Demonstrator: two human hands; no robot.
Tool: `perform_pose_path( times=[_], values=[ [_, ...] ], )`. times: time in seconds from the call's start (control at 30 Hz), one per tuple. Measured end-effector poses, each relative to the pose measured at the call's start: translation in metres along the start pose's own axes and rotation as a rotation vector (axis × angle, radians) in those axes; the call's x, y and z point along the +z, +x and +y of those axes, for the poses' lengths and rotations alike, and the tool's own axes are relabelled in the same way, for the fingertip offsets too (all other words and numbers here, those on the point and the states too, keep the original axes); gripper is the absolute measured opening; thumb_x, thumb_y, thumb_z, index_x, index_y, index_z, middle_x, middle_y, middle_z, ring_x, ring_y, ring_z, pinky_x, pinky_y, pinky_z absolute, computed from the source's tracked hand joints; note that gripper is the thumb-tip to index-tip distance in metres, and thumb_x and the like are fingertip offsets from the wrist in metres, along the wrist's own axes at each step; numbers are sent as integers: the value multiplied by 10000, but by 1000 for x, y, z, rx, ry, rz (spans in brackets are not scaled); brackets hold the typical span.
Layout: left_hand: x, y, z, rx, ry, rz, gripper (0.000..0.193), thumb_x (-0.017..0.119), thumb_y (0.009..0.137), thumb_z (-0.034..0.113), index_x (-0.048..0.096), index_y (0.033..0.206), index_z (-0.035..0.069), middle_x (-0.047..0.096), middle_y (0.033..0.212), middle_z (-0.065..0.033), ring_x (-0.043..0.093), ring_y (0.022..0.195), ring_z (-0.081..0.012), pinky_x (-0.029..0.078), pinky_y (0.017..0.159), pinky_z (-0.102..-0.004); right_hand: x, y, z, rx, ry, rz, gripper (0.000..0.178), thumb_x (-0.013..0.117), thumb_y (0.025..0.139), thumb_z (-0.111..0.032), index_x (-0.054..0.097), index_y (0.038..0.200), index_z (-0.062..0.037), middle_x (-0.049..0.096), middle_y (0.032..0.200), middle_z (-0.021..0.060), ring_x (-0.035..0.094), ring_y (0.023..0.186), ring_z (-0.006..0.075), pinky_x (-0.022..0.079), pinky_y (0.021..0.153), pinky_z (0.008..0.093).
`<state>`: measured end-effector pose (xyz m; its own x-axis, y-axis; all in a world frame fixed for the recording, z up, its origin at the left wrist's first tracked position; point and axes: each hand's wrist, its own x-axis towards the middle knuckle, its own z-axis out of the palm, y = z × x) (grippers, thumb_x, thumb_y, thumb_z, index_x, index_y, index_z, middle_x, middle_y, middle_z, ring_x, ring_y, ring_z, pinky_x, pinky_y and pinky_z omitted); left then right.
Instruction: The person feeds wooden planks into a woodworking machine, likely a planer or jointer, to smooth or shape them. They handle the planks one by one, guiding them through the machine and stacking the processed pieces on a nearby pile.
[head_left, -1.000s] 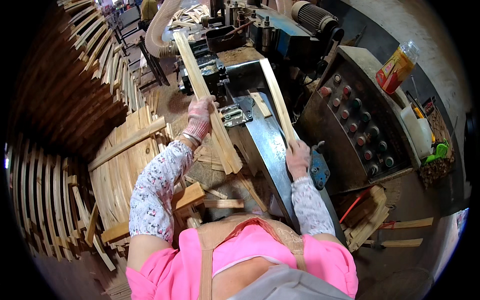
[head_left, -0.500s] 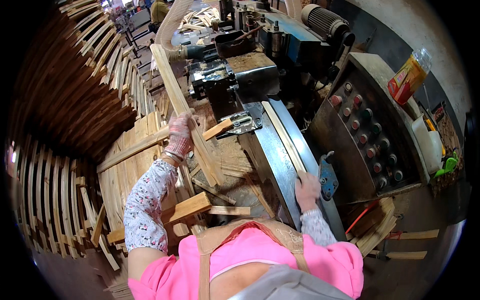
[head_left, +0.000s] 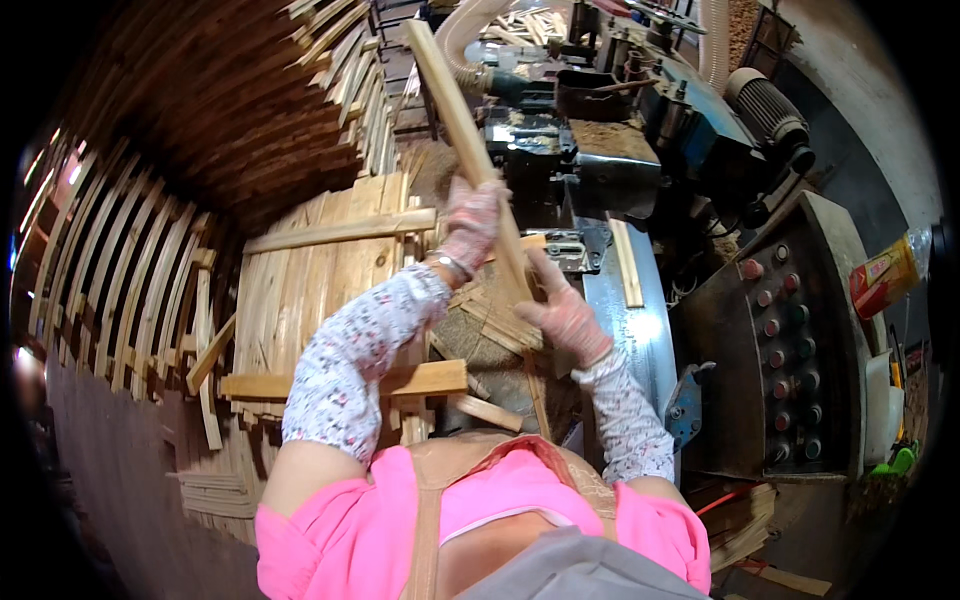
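wooden slat [head_left: 462, 130], long and pale, is held up over the machine bed, its long axis running from the lower end near the person's chest up and away to the far left, the top end tilted toward the hose at the top of the view. left hand [head_left: 470, 222], gloved, has its fingers wrapped fully around the slat about midway. right hand [head_left: 562, 310], also gloved, closes on the lower part of the same slat, fingers curled on it, though how tight i cannot tell.

below the hands lies the bright steel machine bed [head_left: 640, 340], with a shorter strip [head_left: 626, 262] lying flat on it. to its right stands a slanted control panel [head_left: 790, 350] with rows of round buttons, and a motor [head_left: 770, 110] sits behind. to the left is a low stack of flat boards [head_left: 320, 270], and curved racks of stored slats [head_left: 130, 290] fill the left wall.

half a second ago only the left hand held the slat while the right rested low on the bed; the right has since come up to join it, and the slat has swung closer to the middle.
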<state>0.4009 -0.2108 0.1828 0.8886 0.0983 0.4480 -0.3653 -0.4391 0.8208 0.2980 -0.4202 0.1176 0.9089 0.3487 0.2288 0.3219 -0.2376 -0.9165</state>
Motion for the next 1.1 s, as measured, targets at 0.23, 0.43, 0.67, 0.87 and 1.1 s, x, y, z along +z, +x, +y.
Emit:
perform_pose_path(
  times=[0.23, 0.43, 0.67, 0.87, 1.1],
  values=[
    [-27, -21, 19, -211, 95, -794, 704, 691, 1014, 345, 463, 1595, 17, 692, 1375, -187, 684, 1187, -236, 573, 976, -334, 0, -168, 37, 233, -447, 544, 674, 752, 828, -77, 606, 1486, -74, 653, 1189, 212, 636, 1127, 389, 538, 991, 479],
    [-87, -25, -40, -216, 7, -532, 569, 699, 984, 141, 546, 1526, 59, 652, 1433, -177, 624, 1345, -274, 500, 1170, -353, -18, -355, 48, 674, -1071, 480, 528, 787, 850, -258, 710, 1353, -121, 694, 1175, 160, 647, 1058, 406, 537, 911, 532],
    [-163, -6, -72, 290, 579, -328, 565, 634, 901, 121, 601, 1465, 140, 684, 1298, -186, 684, 1139, -331, 549, 1004, -444, -70, -209, 127, 385, -1199, 546, 170, 712, 937, -250, 735, 1082, -165, 719, 1121, 69, 638, 1028, 348, 514, 869, 495],
    [-223, 25, -112, -178, 1039, -457, 538, 614, 890, 130, 634, 1427, 146, 649, 1415, -183, 603, 1322, -375, 490, 1115, -469, -80, -59, 129, 376, -1065, 585, 223, 724, 935, -280, 786, 1127, -184, 765, 992, 101, 701, 972, 352, 570, 809, 492],
    [-147, 6, -43, -49, 913, -616, 218, 693, 866, 165, 739, 1051, 60, 682, 957, -153, 694, 962, -329, 563, 874, -465, -9, 36, -41, -439, -803, 266, 583, 820, 866, -357, 697, 1409, -183, 686, 1333, 130, 605, 1291, 348, 495, 1046, 508]
  ],
)
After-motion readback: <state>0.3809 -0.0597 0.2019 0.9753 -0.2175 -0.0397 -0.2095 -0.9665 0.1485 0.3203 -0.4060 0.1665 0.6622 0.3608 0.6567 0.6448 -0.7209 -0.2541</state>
